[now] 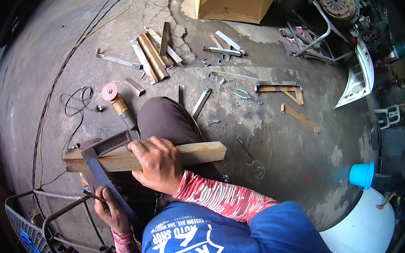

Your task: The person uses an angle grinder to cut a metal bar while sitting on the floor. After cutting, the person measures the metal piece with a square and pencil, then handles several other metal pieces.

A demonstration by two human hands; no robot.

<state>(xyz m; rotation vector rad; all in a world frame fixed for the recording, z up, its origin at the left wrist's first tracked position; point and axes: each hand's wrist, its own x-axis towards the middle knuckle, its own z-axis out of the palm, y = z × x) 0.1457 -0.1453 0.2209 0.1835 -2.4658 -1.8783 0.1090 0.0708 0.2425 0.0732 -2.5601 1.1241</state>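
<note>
A long rusty steel angle bar (195, 153) lies across my lap. Over its left part rests a metal try square (104, 178), its dark stock along the bar's far side and its blade slanting down toward me. My right hand (158, 163) is closed over the middle of the bar, thumb and fingertips by the end of the square's stock. Below the bar, my left hand (112, 210) is closed beside the blade, pinching a thin dark stick (93, 195) that looks like a pencil or marker. Some of its fingers are hidden behind the blade.
An angle grinder (120, 107) with a pink disc lies beyond my knee, near a coiled black cord (77, 103). Cut steel bars (151, 57), a welded bracket (278, 89) and pliers (243, 95) are on the concrete. A black metal frame (67, 211) stands lower left; a blue bucket (362, 175) right.
</note>
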